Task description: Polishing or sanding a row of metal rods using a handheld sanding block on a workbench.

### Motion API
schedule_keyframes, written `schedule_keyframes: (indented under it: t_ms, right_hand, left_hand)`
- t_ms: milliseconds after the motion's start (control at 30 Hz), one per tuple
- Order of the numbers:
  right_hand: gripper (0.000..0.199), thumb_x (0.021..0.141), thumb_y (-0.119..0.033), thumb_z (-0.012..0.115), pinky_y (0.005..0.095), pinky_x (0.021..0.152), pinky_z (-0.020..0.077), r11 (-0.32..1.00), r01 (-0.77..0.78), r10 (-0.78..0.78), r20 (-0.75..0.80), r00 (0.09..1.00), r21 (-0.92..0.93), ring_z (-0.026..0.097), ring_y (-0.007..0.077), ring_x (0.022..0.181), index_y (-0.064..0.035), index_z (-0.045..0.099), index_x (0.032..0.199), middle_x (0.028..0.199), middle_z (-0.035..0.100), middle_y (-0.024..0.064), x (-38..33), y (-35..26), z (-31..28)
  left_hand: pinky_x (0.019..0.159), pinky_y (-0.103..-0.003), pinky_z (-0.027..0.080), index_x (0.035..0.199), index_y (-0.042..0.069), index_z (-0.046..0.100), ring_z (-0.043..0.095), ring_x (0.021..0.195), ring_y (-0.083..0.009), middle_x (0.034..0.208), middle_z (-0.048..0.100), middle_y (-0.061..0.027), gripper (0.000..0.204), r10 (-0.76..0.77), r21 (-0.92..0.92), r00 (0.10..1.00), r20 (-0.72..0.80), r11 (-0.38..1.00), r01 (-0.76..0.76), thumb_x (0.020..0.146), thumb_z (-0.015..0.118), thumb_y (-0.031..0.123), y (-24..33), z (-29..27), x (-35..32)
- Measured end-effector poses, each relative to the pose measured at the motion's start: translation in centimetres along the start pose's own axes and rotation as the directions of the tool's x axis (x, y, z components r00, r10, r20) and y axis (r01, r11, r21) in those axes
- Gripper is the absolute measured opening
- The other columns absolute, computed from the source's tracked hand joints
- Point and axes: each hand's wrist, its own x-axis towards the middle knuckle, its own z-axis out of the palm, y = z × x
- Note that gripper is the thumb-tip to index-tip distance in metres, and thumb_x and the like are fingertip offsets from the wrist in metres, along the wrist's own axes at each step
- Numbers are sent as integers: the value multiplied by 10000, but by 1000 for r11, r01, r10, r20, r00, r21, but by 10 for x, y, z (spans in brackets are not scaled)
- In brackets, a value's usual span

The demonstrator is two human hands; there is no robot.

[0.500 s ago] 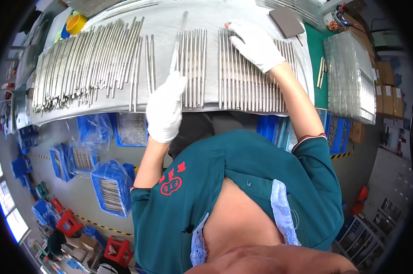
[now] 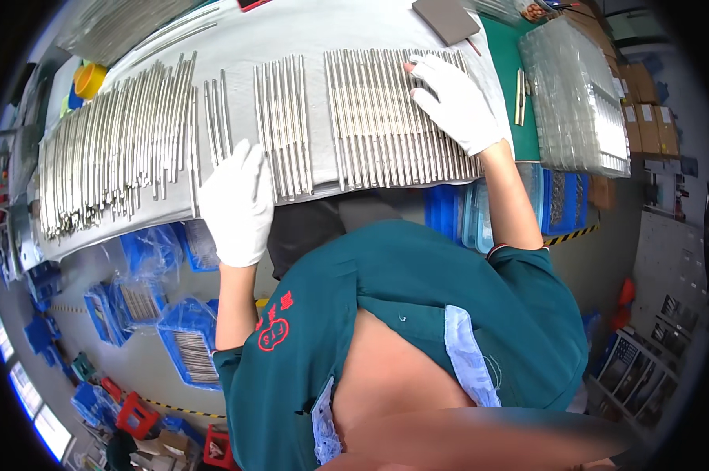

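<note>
My left hand (image 2: 238, 206), in a white glove, is at the table's front edge with its fingers stretched out and no rod visibly in it. It covers the lower ends of a small set of thin metal rods (image 2: 215, 110). Just right of it lies a row of silver rods (image 2: 282, 125), side by side. My right hand (image 2: 458, 104), also gloved but with a bare fingertip showing, rests with fingers spread over the right part of a wider row of rods (image 2: 370, 118).
A large, uneven heap of rods (image 2: 119, 141) covers the table's left side. A grey-brown block (image 2: 446, 20) sits at the back right, near clear plastic trays (image 2: 575, 98) stacked on a green surface. Blue crates (image 2: 189, 341) with rods stand on the floor at left.
The rod upright in my left hand is gone from it, and the small set beside it now shows three rods instead of two. My right hand stays over the right row. The whole view has shifted.
</note>
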Motion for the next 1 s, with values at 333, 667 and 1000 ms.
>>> schedule_keyframes:
  t_ms: [333,667,1000]
  right_hand:
    - [397,953,-294,577,402,1116,370,998,23,-21,22,1000,-64,497,310,1301,-111,611,1304,1367,575,122,-4,-3,-1]
    - [255,899,-158,493,394,894,496,950,292,-300,-64,952,-109,620,295,985,-80,621,1104,1040,640,109,91,0,56]
    - [225,870,-144,506,385,830,518,945,290,-308,-112,945,-150,666,262,918,-121,706,968,954,693,71,98,-6,53]
  left_hand:
    - [672,-395,529,1193,49,637,632,755,-307,1115,634,-142,489,-186,145,976,112,975,169,919,609,453,24,44,35]
    - [862,-450,499,1082,9,656,635,994,-350,1081,667,-172,412,204,-378,978,29,909,-178,817,746,310,59,39,38]
    - [1034,-469,403,1272,89,606,561,1183,-298,1288,606,-120,493,422,-327,884,202,880,-346,793,684,175,65,51,8]
